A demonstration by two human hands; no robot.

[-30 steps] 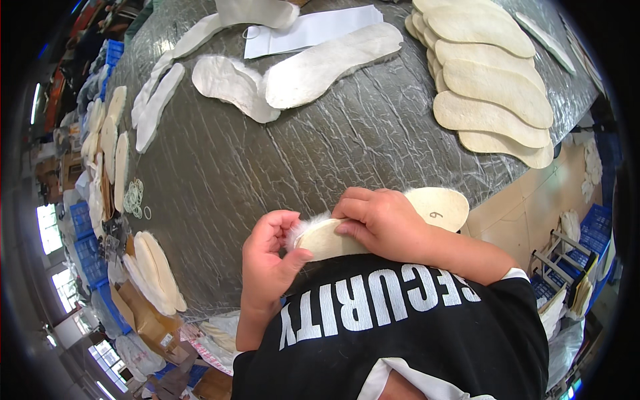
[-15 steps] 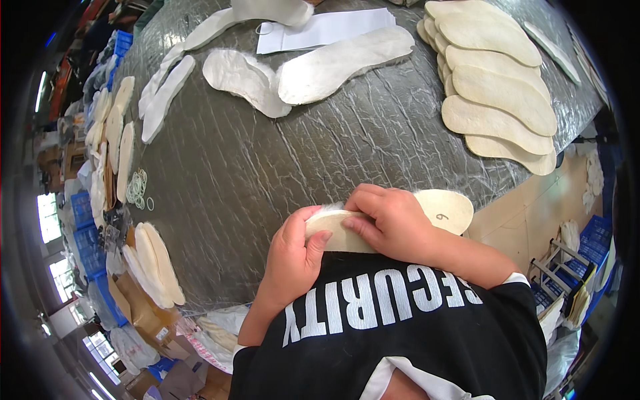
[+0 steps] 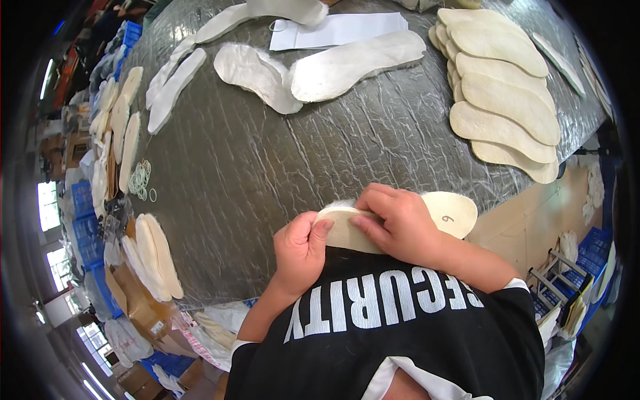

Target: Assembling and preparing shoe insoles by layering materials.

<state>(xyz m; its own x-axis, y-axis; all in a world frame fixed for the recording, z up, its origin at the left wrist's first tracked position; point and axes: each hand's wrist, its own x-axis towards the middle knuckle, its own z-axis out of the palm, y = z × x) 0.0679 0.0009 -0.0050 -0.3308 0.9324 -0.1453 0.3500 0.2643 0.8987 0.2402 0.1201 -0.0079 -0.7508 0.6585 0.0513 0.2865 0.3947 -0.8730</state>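
A cream shoe insole lies at the near edge of the table, close to my chest. My left hand pinches its left end, thumb pressed on the top face. My right hand lies flat over the middle of the insole and covers most of it. A bit of white fuzzy lining shows at the insole's left tip. The right end of the insole sticks out past my right hand.
The grey wrinkled table holds a stack of cream insoles at the far right, two large white fleecy insoles and white paper at the back, more insoles and rubber bands along the left edge.
My left hand has closed in on the insole's left end and now grips it. The white fuzzy lining that showed there is mostly covered. My right hand stayed pressed on the insole.
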